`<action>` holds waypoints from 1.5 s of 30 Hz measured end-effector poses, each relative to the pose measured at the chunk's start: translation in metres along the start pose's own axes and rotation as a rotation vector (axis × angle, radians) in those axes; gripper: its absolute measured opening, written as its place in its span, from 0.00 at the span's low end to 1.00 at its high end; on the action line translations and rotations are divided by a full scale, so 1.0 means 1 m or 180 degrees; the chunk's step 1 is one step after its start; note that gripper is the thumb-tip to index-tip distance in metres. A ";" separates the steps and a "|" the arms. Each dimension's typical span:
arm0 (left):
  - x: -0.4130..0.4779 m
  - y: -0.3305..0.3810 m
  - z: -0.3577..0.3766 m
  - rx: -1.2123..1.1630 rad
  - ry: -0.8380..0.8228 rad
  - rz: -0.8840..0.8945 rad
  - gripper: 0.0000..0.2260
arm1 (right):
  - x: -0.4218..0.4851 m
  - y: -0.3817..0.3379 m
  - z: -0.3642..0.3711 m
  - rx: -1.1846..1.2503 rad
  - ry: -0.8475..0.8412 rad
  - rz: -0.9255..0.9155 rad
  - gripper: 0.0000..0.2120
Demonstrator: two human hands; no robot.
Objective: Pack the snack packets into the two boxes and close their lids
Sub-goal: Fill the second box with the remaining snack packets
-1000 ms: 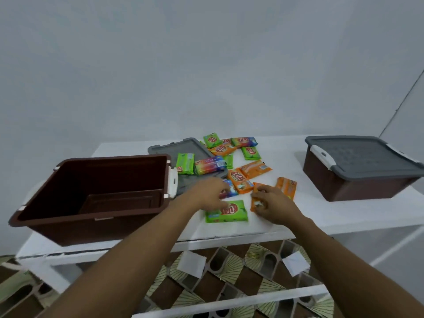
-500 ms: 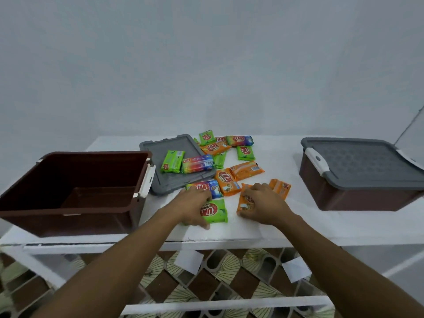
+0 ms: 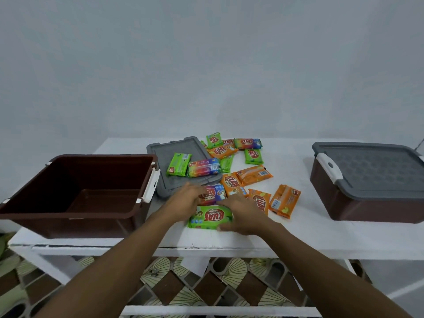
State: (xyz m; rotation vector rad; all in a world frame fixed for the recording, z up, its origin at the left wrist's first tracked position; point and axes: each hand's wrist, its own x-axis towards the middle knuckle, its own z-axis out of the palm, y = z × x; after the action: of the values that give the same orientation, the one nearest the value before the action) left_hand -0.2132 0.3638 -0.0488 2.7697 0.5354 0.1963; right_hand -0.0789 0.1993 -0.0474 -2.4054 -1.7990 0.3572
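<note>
Head — pkts [image 3: 210, 217] outside boxes [image 3: 101, 157], seemingly all

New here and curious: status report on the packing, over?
Left hand flat on multicolour packet; right hand grips green packet. Open box empty, right box lidded. Nothing blocking; two packets lie on the loose lid.

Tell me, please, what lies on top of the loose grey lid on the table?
Two packets lie on the grey lid: a green packet and a multicoloured packet. The left hand covers part of its near edge, so nothing can be told there.
</note>
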 end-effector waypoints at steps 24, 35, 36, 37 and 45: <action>0.026 0.034 -0.001 0.0449 -0.0757 -0.0285 0.33 | -0.021 0.063 -0.049 0.3646 0.1736 0.0706 0.16; 0.015 0.007 -0.136 0.0132 -0.0251 0.0076 0.34 | 0.011 0.005 -0.044 0.2757 0.1406 0.1161 0.27; 0.008 -0.004 -0.147 0.0080 -0.0211 0.0049 0.33 | 0.019 -0.010 -0.052 0.2810 0.1342 0.1035 0.28; -0.001 -0.019 -0.158 0.0056 -0.0169 0.0006 0.31 | 0.031 -0.027 -0.061 0.2942 0.1274 0.0965 0.27; -0.065 -0.159 -0.205 0.0298 -0.0912 -0.0559 0.37 | 0.106 -0.175 -0.119 0.2271 0.0767 0.0635 0.32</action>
State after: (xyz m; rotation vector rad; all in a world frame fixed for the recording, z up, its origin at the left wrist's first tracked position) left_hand -0.3665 0.5354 0.0878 2.7525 0.7205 -0.2675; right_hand -0.1829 0.3569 0.0957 -1.9983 -1.0791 0.5799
